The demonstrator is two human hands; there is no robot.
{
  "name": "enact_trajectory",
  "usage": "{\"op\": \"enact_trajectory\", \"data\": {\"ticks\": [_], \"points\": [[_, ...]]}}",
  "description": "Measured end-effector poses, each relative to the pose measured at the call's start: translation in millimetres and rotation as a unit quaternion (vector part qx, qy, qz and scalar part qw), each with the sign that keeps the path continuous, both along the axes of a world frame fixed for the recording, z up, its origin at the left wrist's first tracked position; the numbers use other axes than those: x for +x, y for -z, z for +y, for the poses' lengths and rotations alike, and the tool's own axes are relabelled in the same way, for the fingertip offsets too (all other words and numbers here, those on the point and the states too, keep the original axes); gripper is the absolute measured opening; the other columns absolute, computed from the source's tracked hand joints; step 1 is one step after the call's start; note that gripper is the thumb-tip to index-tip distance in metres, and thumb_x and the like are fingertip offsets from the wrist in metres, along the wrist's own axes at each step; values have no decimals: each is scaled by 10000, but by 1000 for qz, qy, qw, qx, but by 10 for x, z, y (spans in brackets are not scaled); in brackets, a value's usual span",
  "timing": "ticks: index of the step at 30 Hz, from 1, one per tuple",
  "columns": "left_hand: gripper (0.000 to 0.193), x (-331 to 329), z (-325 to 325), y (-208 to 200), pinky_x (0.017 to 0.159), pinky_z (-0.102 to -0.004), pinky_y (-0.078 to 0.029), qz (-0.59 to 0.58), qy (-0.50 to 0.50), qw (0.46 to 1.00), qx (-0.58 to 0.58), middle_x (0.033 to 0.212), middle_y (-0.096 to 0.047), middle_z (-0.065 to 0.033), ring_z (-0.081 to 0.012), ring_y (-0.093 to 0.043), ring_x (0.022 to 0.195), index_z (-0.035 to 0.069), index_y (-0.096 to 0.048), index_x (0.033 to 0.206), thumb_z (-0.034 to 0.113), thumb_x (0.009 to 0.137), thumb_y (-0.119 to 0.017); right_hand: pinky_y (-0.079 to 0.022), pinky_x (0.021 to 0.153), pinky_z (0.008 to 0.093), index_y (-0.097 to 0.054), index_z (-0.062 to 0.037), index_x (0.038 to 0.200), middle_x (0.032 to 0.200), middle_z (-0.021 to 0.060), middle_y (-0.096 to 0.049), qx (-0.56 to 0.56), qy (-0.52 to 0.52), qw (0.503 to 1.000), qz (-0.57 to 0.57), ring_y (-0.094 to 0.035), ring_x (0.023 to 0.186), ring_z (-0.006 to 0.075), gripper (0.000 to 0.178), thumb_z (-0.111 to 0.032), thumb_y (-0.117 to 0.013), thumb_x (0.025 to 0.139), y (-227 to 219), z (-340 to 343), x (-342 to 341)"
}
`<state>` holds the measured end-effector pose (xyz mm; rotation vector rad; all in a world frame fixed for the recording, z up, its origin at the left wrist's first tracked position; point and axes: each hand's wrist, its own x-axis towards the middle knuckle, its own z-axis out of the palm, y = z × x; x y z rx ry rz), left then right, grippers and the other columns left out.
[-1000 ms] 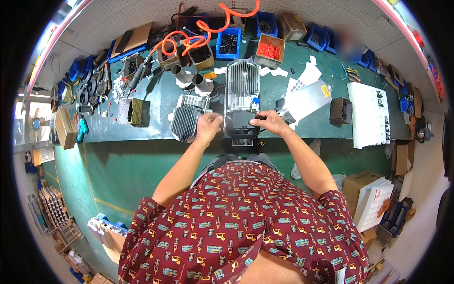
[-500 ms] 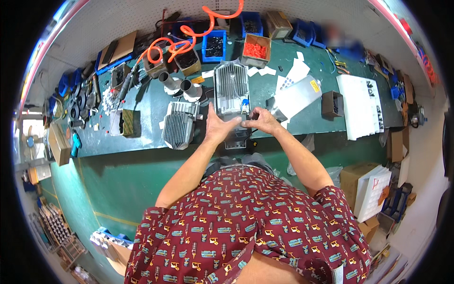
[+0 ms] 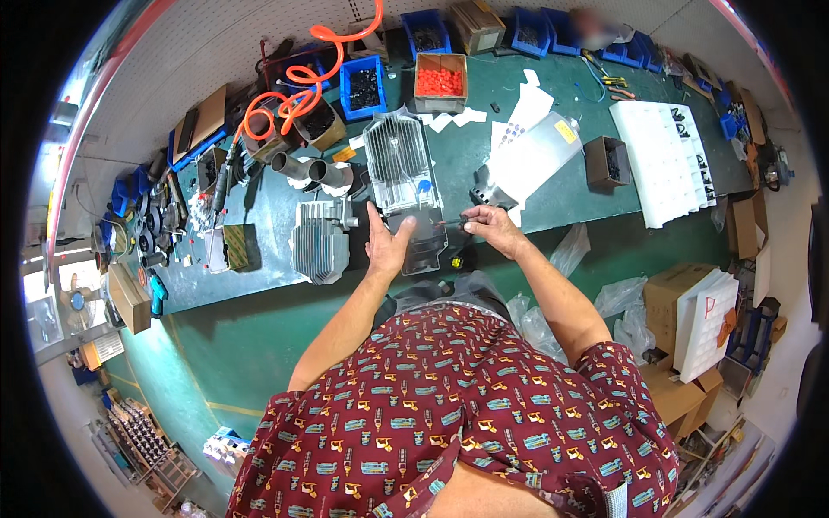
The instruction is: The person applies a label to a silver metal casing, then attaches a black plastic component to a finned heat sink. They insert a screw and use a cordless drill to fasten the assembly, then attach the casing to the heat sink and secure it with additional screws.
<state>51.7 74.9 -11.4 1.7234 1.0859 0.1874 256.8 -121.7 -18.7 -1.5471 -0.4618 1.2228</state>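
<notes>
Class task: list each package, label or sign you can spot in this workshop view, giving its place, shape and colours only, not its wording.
Yellow label: small rectangle on the clear plastic bag, bench centre-right.
Cardboard box: brown, on the floor right of the bench.
White box: upright, red mark on its face, beside the cardboard box.
Orange label: small tag on the bench by the metal tubes.

The left hand, which a second ago gripped the near end of the long finned metal housing beside the other hand, now lies flat and open on that end. The right hand is now off the housing, out to its right, pinching a thin tool that points back toward it.
</notes>
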Motion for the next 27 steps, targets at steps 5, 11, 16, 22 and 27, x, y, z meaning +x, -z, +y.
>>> {"op": "enact_trajectory", "data": {"ticks": [5,11,16,22,27], "points": [[1162,17,-1,-111,1186,-678,-140,41,14,999,16,1679,-228,-209,-382,-249,1539,98,-12,1649,628,871,-694,-507,720,251,-660,-12,1206,926,-5,-662,-5,-61,994,88,-601,801,81,303,-197,-713,972,-15,66,125],[1134,19,0,-147,1186,-690,-131,35,15,999,31,1680,-228,-196,-385,-238,1541,114,-29,1650,608,876,-695,-417,587,199,-692,-32,1169,901,-30,-636,-60,-95,989,92,-491,675,44,300,-246,-733,963,-127,235,194],[1112,77,-50,-312,1185,-702,-112,79,25,995,58,1687,-215,-179,-384,-231,1543,125,-33,1651,588,885,-693,-404,559,196,-697,-39,1117,876,-18,-635,-79,-122,970,193,-485,663,46,252,-232,-734,958,85,248,330],[1100,78,-71,-369,1181,-713,-88,112,21,991,68,1692,-208,-167,-380,-226,1546,144,-32,1654,567,890,-702,-376,518,212,-700,-58,953,771,-33,-602,-99,-52,988,111,-483,625,51,154,-203,-748,937,-116,319,71],[1095,87,-80,-365,1186,-709,-73,106,19,992,59,1693,-208,-162,-375,-224,1547,152,-35,1655,550,891,-711,-386,502,243,-720,-30,925,739,-18,-630,-81,-2,995,57,-516,601,64,158,-179,-770,904,-54,373,-35]]}}
